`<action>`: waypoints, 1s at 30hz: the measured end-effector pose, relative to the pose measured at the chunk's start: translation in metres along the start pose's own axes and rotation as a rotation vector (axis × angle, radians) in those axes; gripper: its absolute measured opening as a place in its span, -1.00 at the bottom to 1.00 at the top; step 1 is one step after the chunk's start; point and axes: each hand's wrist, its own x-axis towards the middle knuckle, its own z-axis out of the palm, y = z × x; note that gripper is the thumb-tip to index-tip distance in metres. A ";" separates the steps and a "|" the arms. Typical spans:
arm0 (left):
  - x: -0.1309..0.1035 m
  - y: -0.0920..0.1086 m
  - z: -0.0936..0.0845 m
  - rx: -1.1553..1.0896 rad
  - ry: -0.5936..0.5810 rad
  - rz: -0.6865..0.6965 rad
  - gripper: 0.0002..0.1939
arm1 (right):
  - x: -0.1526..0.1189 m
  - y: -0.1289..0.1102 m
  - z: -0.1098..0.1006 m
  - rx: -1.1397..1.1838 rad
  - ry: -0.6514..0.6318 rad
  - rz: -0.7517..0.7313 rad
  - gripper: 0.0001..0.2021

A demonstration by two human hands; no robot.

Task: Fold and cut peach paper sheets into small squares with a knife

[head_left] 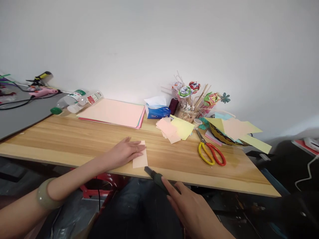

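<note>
Under my left hand (130, 150) lies a small pale pink piece of paper (140, 162), near the front edge of the wooden table. The fingers of that hand are stretched out flat over its upper part. My right hand (183, 199) grips a dark green utility knife (157, 178) in front of the table edge. The knife's tip points up and left, close to the paper's lower right corner; whether it touches the paper or table I cannot tell.
Scissors (210, 153) with yellow and red handles lie to the right. Behind are cut paper pieces (171, 131), a blue tissue pack (157, 112), a stack of coloured sheets (112, 113), plastic bottles (72, 98), paper flowers (185, 92) and a basket (219, 136) with paper.
</note>
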 end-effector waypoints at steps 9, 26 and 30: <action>0.001 -0.004 0.013 0.129 0.000 0.143 -0.55 | 0.003 -0.005 -0.003 -0.100 -0.013 0.027 -0.57; -0.003 0.002 0.002 0.035 -0.137 0.141 -0.60 | -0.002 -0.006 0.002 -0.214 0.085 0.019 -0.57; -0.004 0.002 0.002 0.039 -0.141 0.144 -0.60 | -0.002 -0.005 0.002 -0.213 0.089 0.025 -0.58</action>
